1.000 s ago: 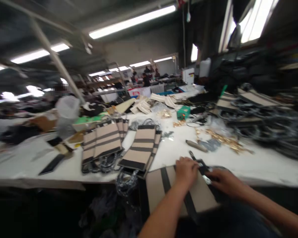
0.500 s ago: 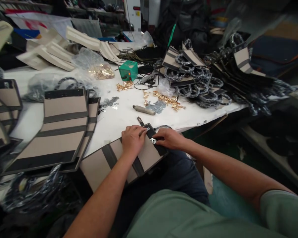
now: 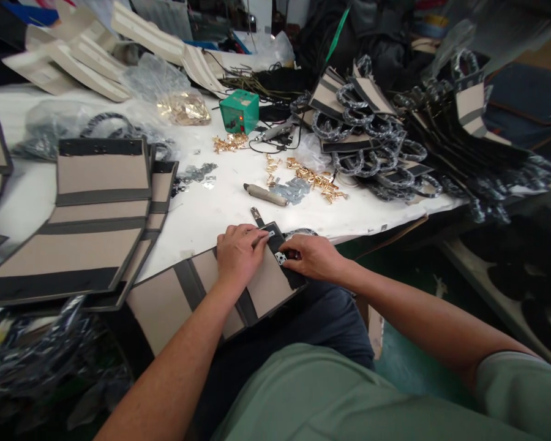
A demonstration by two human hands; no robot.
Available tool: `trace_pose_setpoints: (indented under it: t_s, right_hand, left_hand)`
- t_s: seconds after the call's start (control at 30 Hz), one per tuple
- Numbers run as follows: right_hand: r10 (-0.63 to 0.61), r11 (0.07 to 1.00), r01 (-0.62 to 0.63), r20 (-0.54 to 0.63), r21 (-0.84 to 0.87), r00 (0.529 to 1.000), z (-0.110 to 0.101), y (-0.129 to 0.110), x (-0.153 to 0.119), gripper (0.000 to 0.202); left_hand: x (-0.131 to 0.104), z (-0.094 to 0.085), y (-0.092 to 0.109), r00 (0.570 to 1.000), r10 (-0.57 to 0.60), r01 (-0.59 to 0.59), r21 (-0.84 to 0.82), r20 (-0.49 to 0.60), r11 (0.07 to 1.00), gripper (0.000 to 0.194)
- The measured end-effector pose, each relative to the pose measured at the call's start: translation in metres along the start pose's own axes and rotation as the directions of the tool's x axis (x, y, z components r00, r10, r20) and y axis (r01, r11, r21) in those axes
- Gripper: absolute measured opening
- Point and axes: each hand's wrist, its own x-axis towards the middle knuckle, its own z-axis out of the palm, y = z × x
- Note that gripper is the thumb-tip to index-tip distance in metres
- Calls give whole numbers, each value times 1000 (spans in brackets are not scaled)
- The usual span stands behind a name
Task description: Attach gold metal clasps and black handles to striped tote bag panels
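Observation:
A beige panel with dark strips lies across the table edge and my lap, its black end to the right. My left hand rests on it, thumb and fingers pinched together beside a small metal plate; whatever lies between them is too small to name. At the black end my right hand pinches a small silver plate with holes against the surface. A strap with a metal tip sticks out beyond the panel's far edge. Behind it lies a grey-brown pen-shaped tool.
Stacked panels lie at the left. Gold fittings, silver plates and a green box with a red light are beyond my hands. Plastic-wrapped handles on a pile of pieces fill the right side.
The view has shifted slightly. Both hands stay at the panel, and the silver plate at my right fingertips shows more fully and is turned a little.

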Motion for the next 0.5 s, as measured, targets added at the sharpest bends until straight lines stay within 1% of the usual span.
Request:
trace_pose_setpoints:
  t_s: [0.07, 0.17, 0.27, 0.4, 0.5]
  right_hand:
    - [9, 1000, -10, -15, -28, 1000, 1, -1, 0, 31]
    - [-38, 999, 38, 0, 14, 999, 4, -2, 1, 29]
    - [-61, 990, 62, -8, 129, 998, 7, -1, -1, 35]
    - [-17, 949, 29, -41, 312, 999, 13, 2, -3, 53]
    - [-13, 936, 42, -87, 351, 996, 17, 4, -4, 54]
  left_hand:
    - [0, 0, 0, 1000, -1, 1, -4, -1, 1000, 15]
    - [0, -1, 0, 1000, -3, 3, -1, -8, 1000, 15]
    - [0, -1, 1, 1000, -1, 1, 0, -10, 1000, 15]
    - [0, -1, 1, 1000, -3, 3, 9, -2, 1000, 16]
    - [1, -1, 1, 1000, -4, 4, 16, 6, 1000, 16]
